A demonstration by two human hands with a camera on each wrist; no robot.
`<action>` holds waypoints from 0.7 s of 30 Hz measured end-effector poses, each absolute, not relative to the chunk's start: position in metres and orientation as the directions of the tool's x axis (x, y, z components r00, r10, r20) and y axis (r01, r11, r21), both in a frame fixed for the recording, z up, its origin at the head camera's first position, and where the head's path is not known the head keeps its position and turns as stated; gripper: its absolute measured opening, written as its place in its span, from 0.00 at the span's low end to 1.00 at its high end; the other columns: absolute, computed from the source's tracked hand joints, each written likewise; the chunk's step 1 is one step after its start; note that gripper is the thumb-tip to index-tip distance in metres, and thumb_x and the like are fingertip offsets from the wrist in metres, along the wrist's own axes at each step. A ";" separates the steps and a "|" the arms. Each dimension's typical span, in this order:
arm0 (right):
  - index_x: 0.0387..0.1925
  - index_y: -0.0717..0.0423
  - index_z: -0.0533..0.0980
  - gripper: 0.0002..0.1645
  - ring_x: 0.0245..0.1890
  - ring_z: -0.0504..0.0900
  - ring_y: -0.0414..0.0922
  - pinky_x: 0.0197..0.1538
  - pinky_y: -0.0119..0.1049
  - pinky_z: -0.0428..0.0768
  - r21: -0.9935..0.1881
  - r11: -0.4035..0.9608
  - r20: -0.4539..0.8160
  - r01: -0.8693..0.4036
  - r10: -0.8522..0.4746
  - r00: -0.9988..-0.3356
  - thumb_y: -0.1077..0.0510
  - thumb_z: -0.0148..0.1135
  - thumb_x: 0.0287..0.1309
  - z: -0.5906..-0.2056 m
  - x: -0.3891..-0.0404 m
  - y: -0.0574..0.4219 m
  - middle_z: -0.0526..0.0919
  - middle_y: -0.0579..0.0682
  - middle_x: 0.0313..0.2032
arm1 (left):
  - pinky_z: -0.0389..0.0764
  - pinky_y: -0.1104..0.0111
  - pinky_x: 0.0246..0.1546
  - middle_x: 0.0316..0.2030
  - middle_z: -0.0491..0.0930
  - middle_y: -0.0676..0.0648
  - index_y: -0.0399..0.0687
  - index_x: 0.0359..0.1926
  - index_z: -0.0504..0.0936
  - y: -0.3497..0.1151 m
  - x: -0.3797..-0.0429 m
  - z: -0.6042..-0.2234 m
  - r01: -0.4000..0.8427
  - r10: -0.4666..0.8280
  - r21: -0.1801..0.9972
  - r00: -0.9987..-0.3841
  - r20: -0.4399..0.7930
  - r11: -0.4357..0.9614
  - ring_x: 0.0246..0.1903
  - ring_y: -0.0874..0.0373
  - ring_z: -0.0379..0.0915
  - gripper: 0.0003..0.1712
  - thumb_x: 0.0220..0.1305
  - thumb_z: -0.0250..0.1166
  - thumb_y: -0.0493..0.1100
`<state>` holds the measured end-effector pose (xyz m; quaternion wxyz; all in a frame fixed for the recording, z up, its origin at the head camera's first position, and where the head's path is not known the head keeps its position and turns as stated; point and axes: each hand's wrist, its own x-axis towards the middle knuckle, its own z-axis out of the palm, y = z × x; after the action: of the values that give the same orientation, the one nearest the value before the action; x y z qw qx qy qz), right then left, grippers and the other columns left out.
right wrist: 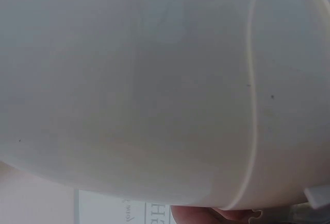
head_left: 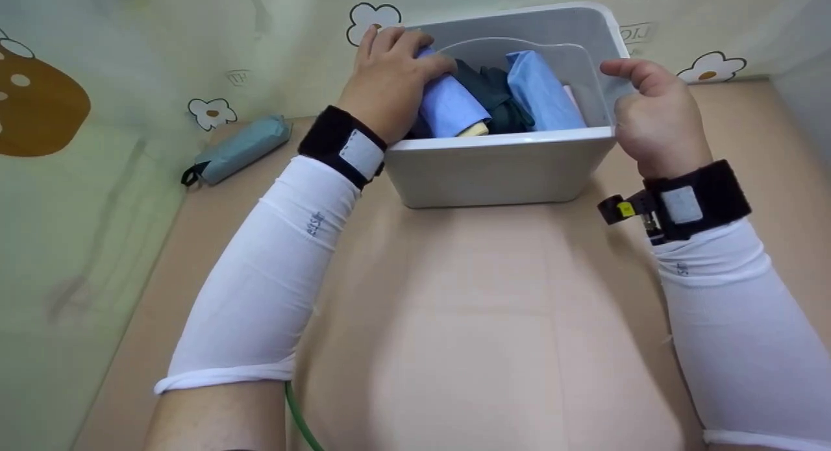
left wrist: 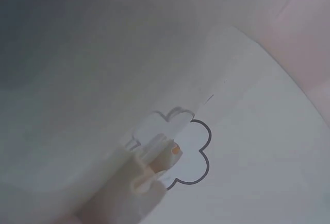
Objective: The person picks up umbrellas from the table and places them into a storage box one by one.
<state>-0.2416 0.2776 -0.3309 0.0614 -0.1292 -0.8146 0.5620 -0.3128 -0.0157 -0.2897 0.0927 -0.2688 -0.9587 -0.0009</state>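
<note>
A white plastic bin point(head_left: 496, 175) stands in front of me between my two hands. My left hand point(head_left: 386, 81) grips its left rim, the thumb reaching inside over a blue fabric roll point(head_left: 451, 107) with a pale yellow end. At the right rim my right hand point(head_left: 665, 117) holds on, one finger stretched over the edge and the others curled against the side. A dark green fabric bundle point(head_left: 496, 94) and a light blue fabric bundle point(head_left: 542, 91) lie in the bin. The bin's grey wall point(right wrist: 154, 80) fills the right wrist view; few fingers show there.
A grey-green folded umbrella point(head_left: 240, 151) with a black strap lies on the beige tabletop point(head_left: 480, 321), left of the bin. A patterned curtain point(head_left: 279, 42) hangs close behind. A green cable point(head_left: 298, 415) runs beside my left forearm.
</note>
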 end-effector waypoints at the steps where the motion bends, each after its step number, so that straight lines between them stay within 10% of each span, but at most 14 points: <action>1: 0.75 0.51 0.70 0.39 0.75 0.64 0.50 0.76 0.47 0.69 -0.931 0.337 -0.044 0.141 0.279 -0.959 0.71 0.36 0.65 -0.331 -0.242 0.278 0.62 0.54 0.79 | 0.40 0.45 0.84 0.78 0.66 0.45 0.70 0.71 0.77 -0.016 -0.313 -0.290 0.516 0.515 -0.045 -0.838 0.179 0.856 0.80 0.44 0.53 0.30 0.81 0.48 0.33; 10: 0.73 0.54 0.71 0.39 0.71 0.66 0.49 0.71 0.44 0.71 -0.945 0.312 -0.014 0.103 0.275 -0.961 0.71 0.36 0.63 -0.333 -0.242 0.277 0.66 0.55 0.75 | 0.45 0.49 0.84 0.74 0.71 0.46 0.66 0.65 0.83 -0.016 -0.312 -0.289 0.502 0.494 -0.011 -0.847 0.197 0.865 0.78 0.45 0.59 0.26 0.81 0.48 0.35; 16: 0.74 0.52 0.70 0.39 0.73 0.64 0.49 0.72 0.45 0.70 -0.937 0.325 -0.030 0.124 0.279 -0.960 0.71 0.36 0.65 -0.332 -0.242 0.279 0.63 0.54 0.77 | 0.51 0.48 0.82 0.66 0.79 0.48 0.64 0.65 0.82 -0.017 -0.309 -0.289 0.495 0.484 0.037 -0.860 0.163 0.868 0.72 0.48 0.69 0.19 0.82 0.52 0.52; 21: 0.75 0.52 0.70 0.39 0.74 0.64 0.50 0.73 0.47 0.70 -0.935 0.329 -0.036 0.131 0.280 -0.959 0.71 0.35 0.65 -0.330 -0.239 0.280 0.62 0.54 0.78 | 0.50 0.48 0.82 0.69 0.78 0.50 0.64 0.71 0.77 -0.014 -0.306 -0.288 0.486 0.481 0.060 -0.873 0.083 0.872 0.74 0.51 0.67 0.32 0.77 0.52 0.70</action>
<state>-0.2393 0.2797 -0.3304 0.0658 -0.1263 -0.8127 0.5651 -0.3056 -0.0140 -0.2876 0.0325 -0.2501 -0.9669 -0.0397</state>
